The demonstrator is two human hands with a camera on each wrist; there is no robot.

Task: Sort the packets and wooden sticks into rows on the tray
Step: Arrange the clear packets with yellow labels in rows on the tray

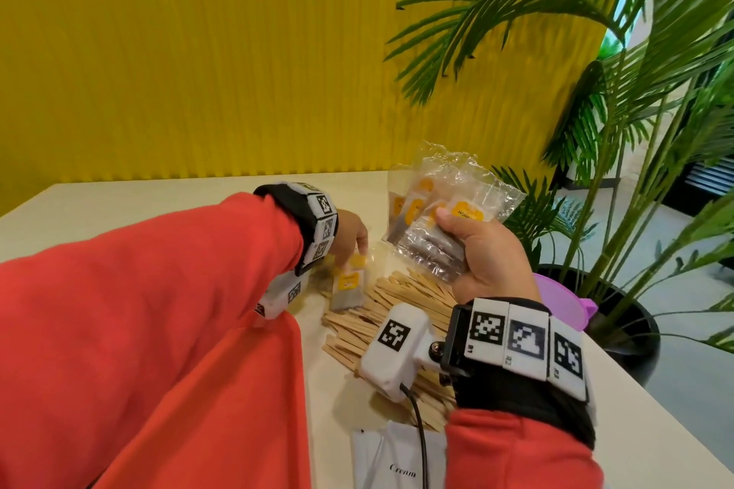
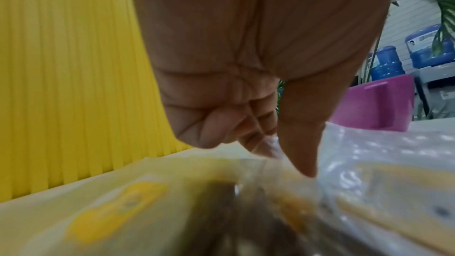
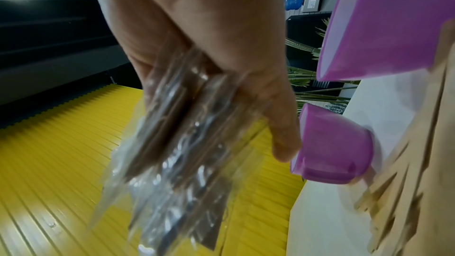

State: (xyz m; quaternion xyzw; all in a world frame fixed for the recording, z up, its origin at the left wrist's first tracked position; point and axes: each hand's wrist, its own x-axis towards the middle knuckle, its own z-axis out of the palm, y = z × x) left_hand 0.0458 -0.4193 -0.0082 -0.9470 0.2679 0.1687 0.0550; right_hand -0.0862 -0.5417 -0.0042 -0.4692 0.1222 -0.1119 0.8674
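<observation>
My right hand (image 1: pixel 460 238) is raised above the table and grips a fanned bunch of clear packets (image 1: pixel 441 210) with yellow labels and dark contents. In the right wrist view the bunch of packets (image 3: pixel 177 143) hangs from that hand (image 3: pixel 221 94). My left hand (image 1: pixel 357 246) reaches down to a single packet (image 1: pixel 348 284) lying at the pile's left edge. In the left wrist view its fingertips (image 2: pixel 261 143) pinch the clear top edge of this packet (image 2: pixel 118 209). A loose pile of wooden sticks (image 1: pixel 397 306) lies between my hands. The purple tray (image 1: pixel 564 302) sits behind my right wrist, mostly hidden.
A white sachet marked "Cream" (image 1: pixel 393 457) lies near the front edge. A potted palm (image 1: pixel 619 131) stands just off the table's right side, and a yellow ribbed wall (image 1: pixel 198 52) backs the table. The tray's handle (image 3: pixel 332 147) juts out beside the sticks (image 3: pixel 406 163).
</observation>
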